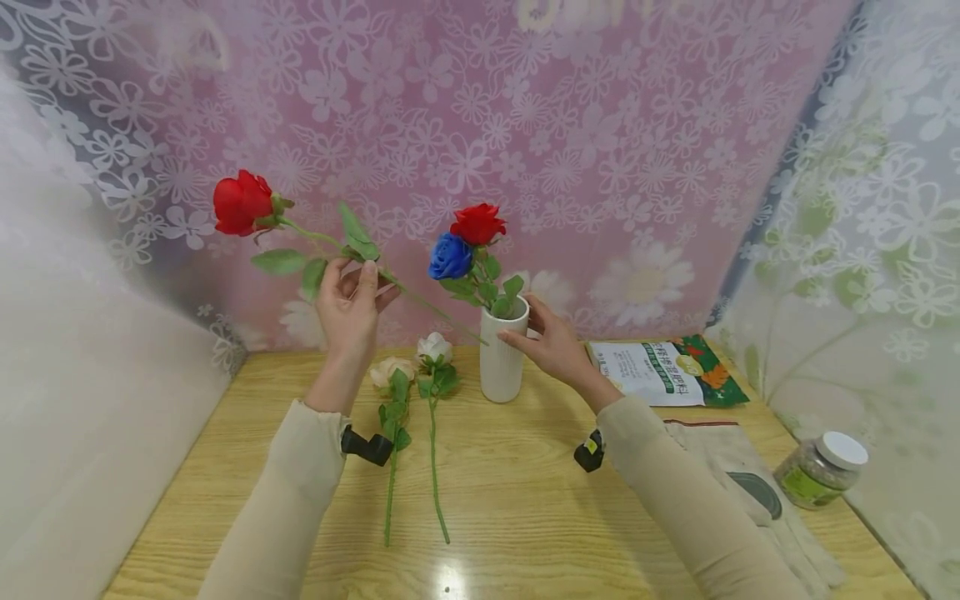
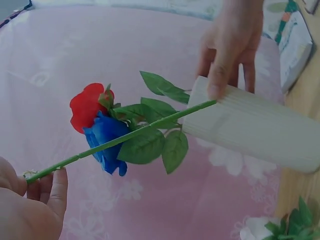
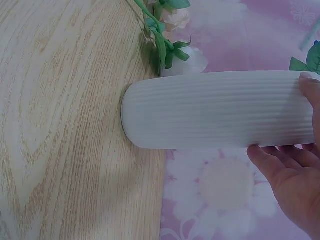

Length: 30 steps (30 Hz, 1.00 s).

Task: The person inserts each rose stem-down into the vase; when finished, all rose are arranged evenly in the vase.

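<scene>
My left hand (image 1: 349,307) pinches the green stem of a red rose (image 1: 242,203) between thumb and fingers. The bloom points up and left; the stem slants down to the right, its end overlapping the vase near the rim in the head view. A white ribbed vase (image 1: 501,360) stands upright on the table, holding a second red rose (image 1: 478,224) and a blue rose (image 1: 450,256). My right hand (image 1: 553,343) grips the vase's upper part from the right, thumb in front. In the right wrist view, the fingers (image 3: 272,162) lie along the vase's side.
A cream rose (image 1: 392,372) and a white rose (image 1: 435,348) lie on the wooden table (image 1: 517,500), left of the vase. To the right are a printed white-and-green bag (image 1: 667,372), pale gloves (image 1: 720,454) and a white-lidded jar (image 1: 821,471). Floral cloth (image 1: 600,167) hangs behind.
</scene>
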{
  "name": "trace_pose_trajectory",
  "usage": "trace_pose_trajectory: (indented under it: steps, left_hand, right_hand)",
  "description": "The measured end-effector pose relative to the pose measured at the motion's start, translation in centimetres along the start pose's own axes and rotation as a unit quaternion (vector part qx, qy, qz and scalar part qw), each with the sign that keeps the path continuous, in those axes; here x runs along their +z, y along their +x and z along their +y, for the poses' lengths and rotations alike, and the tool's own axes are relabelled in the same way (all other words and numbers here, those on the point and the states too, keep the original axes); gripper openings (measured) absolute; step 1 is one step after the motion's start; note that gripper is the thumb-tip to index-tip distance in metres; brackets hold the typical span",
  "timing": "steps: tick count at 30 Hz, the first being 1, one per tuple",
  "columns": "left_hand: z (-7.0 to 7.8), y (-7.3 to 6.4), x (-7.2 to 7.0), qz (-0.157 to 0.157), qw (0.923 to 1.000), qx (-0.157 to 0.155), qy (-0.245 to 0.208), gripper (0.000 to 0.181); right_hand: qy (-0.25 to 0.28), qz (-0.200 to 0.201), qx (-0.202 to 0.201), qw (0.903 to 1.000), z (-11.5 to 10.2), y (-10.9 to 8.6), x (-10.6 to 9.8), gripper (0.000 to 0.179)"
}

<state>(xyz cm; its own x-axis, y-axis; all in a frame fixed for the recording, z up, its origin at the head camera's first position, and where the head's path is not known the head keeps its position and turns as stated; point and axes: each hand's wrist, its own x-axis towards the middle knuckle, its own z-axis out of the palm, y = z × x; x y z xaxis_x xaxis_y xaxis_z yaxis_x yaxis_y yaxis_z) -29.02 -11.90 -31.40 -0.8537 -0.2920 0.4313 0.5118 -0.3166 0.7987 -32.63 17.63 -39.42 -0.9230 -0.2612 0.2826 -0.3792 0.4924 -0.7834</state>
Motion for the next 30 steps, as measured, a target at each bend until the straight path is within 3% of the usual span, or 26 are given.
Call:
trace_pose_trajectory:
  steps: [4, 16, 21, 25, 30]
  left_hand:
    - [0.2, 0.4, 0.9, 0.018, 0.9992, 0.013, -0.034, 0.016]
    - [0.4, 0.9, 3.2, 0.054, 0.9957, 0.033, -0.067, 0.012]
    - [-0.5, 1.0, 3.9, 0.06, 0.997, 0.028, -0.04, 0.01]
    - [-1.9, 0.9, 4.3, 0.046, 0.9988, 0.012, -0.012, 0.008]
    - [-3.4, 0.5, 5.1, 0.024, 0.9997, 0.003, 0.003, 0.007]
  right_hand:
    - [-0.002, 0.0, -0.005, 1.0, 0.1, 0.0, 0.1, 0.074]
    - [0.003, -0.004, -0.004, 1.0, -0.2, 0.0, 0.1, 0.075]
    - [0.003, -0.006, 0.01, 0.9999, -0.5, -0.1, 0.0, 0.084]
    - [0.001, -0.005, 0.028, 0.9996, -0.6, -0.4, -0.2, 0.094]
    - [0.003, -0.001, 0.012, 0.9999, -0.4, -0.3, -0.2, 0.084]
